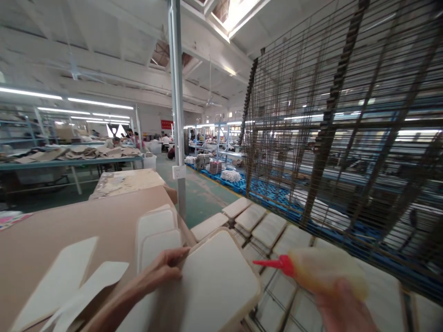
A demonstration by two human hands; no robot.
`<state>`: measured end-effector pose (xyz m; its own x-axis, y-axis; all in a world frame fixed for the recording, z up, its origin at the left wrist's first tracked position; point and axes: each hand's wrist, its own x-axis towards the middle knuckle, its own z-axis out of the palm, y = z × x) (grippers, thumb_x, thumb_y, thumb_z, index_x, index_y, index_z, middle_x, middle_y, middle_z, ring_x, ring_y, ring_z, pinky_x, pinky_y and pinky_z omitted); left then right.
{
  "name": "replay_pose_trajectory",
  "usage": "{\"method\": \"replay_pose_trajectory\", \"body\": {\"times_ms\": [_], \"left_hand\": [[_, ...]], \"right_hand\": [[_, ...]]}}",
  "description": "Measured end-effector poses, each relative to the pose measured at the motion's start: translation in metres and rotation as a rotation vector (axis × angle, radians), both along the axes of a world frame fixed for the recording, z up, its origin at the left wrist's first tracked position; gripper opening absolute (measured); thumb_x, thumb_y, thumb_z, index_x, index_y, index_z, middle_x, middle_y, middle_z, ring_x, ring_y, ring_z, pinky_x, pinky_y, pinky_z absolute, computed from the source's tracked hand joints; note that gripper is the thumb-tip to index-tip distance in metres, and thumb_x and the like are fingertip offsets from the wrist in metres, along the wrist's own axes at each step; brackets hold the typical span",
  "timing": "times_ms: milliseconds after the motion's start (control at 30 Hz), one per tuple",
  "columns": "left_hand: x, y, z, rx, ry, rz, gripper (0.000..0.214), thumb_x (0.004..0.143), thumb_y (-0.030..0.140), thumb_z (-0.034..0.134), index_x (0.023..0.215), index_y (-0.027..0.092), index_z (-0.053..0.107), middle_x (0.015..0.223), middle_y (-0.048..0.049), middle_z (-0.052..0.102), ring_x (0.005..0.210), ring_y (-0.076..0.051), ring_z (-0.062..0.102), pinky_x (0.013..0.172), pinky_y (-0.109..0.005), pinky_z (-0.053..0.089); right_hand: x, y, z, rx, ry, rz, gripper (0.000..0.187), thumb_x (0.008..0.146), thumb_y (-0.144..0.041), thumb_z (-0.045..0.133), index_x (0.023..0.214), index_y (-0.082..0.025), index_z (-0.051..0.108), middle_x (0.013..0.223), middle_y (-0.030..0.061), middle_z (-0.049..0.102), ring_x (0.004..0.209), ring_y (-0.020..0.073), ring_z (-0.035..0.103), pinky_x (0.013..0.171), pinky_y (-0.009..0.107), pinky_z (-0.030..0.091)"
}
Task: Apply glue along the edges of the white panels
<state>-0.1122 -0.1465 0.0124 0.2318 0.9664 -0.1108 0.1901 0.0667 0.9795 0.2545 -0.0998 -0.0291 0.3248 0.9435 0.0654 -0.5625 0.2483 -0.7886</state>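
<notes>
My left hand point(171, 266) pinches the upper left edge of a white panel point(216, 281) with rounded corners and a yellowish rim, tilted up before me. In my right hand point(346, 306) is a squeeze bottle point(327, 269) of yellowish, see-through plastic, its red nozzle pointing left toward the panel's right edge without touching it. More rounded white panels point(159, 249) lie on the brown tabletop just beyond my left hand. White strips point(90, 290) with bent ends rest on the table at the left.
Rows of white panels point(272, 230) lie on a wire rack at the right. A tall wire rack point(297, 124) stands upright behind them. The brown table point(114, 221) fills the left, a grey post point(178, 115) rises at its far end, and people work in the distance.
</notes>
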Motion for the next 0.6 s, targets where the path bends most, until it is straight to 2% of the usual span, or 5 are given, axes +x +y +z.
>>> {"method": "replay_pose_trajectory", "body": {"times_ms": [133, 200, 267, 367, 600], "left_hand": [[0.006, -0.005, 0.026, -0.096, 0.015, -0.13, 0.06, 0.057, 0.013, 0.051, 0.115, 0.019, 0.066, 0.095, 0.0003, 0.072, 0.084, -0.024, 0.063, 0.063, -0.023, 0.044], [0.008, -0.006, 0.036, -0.128, 0.026, -0.161, 0.061, 0.059, 0.013, 0.051, 0.118, 0.019, 0.065, 0.095, -0.0002, 0.073, 0.081, -0.023, 0.064, 0.06, -0.022, 0.043], [0.007, -0.007, 0.041, -0.14, 0.038, -0.184, 0.061, 0.059, 0.013, 0.051, 0.119, 0.018, 0.064, 0.094, -0.0002, 0.073, 0.077, -0.022, 0.065, 0.059, -0.022, 0.043], [0.005, -0.008, 0.039, -0.151, 0.026, -0.203, 0.063, 0.056, 0.013, 0.052, 0.118, 0.019, 0.066, 0.091, 0.001, 0.073, 0.076, -0.022, 0.065, 0.059, -0.022, 0.044], [-0.001, -0.01, 0.015, -0.1, -0.052, -0.037, 0.061, 0.052, 0.02, 0.051, 0.11, 0.02, 0.07, 0.079, 0.0013, 0.073, 0.078, -0.027, 0.064, 0.064, -0.028, 0.047]], "right_hand": [[0.008, 0.014, 0.026, 0.056, 0.057, -0.035, 0.077, 0.033, -0.024, 0.089, 0.106, -0.028, 0.065, 0.107, 0.0029, 0.065, 0.087, 0.0212, 0.062, 0.069, 0.021, 0.053], [0.01, 0.018, 0.033, 0.083, 0.006, 0.029, 0.073, 0.034, -0.023, 0.089, 0.103, -0.025, 0.067, 0.099, 0.0051, 0.067, 0.078, 0.0208, 0.063, 0.067, 0.023, 0.054], [0.012, 0.021, 0.035, 0.132, -0.063, 0.099, 0.064, 0.043, -0.028, 0.089, 0.102, -0.024, 0.067, 0.093, 0.0069, 0.067, 0.074, 0.0203, 0.062, 0.064, 0.024, 0.054], [0.011, 0.023, 0.035, 0.213, -0.14, 0.176, 0.054, 0.054, -0.033, 0.086, 0.104, -0.025, 0.066, 0.091, 0.0068, 0.066, 0.073, 0.0173, 0.06, 0.063, 0.022, 0.052], [0.01, 0.021, 0.038, 0.207, -0.184, 0.189, 0.064, 0.054, -0.035, 0.087, 0.112, -0.024, 0.062, 0.092, 0.009, 0.065, 0.076, 0.018, 0.059, 0.063, 0.024, 0.051]]}}
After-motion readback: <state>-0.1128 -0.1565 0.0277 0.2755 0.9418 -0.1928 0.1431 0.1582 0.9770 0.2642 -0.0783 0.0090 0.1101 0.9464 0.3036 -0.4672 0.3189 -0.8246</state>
